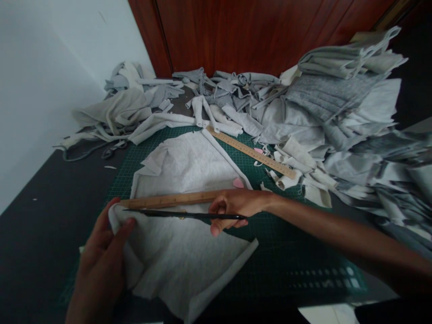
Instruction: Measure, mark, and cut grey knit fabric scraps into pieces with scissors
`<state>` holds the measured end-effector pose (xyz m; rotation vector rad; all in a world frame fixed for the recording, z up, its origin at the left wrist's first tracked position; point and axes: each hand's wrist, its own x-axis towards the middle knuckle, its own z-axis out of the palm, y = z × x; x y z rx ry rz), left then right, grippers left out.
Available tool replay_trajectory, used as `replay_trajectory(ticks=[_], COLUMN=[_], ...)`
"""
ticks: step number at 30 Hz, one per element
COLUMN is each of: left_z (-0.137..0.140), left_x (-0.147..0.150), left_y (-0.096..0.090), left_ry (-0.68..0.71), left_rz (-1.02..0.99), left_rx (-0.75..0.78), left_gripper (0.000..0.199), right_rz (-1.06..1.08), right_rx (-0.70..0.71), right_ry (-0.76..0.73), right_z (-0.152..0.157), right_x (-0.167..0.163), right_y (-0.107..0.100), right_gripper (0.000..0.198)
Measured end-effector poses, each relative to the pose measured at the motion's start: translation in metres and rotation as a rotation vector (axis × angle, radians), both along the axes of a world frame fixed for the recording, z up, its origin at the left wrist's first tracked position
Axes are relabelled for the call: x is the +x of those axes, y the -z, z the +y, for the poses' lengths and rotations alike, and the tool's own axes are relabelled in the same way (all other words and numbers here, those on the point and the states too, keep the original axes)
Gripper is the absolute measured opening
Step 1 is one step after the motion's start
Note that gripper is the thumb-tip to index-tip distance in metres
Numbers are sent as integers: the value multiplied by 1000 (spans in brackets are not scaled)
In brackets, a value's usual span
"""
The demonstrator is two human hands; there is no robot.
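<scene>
"Seeing the dark scissors (199,215) too?"
"Yep, right hand's (236,204) curled round the handle end. Left hand (104,252) pinches the pale fabric's (182,252) edge, over the green mat (290,243)."

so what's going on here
A person is working with scissors on light grey cloth over a green cutting mat. The right hand holds the scissors, their blades pointing toward the left hand, which pinches the cloth's left edge between thumb and fingers. A wooden ruler lies just beyond the blades, and a second ruler rests farther back, near heaped fabric.
</scene>
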<state>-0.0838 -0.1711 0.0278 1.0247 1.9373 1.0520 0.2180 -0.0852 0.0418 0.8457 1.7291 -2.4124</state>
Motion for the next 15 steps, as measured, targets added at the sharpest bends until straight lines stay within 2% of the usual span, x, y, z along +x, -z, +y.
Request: replay_trajectory(ticks=[4, 11, 15], left_z=[11, 51, 75], left_x=[9, 40, 60], left_y=[-2, -12, -23], left_ry=[24, 253, 250], left_rz=[-285, -314, -305], left_rx=[-113, 21, 91], left_gripper=[76, 81, 81], right_rz=[21, 198, 286], right_rx=[21, -73, -164], right_ry=[53, 261, 344], right_z=[-9, -27, -31], right_x=[14, 31, 36], right_y=[2, 18, 26], right_gripper=[48, 49, 48])
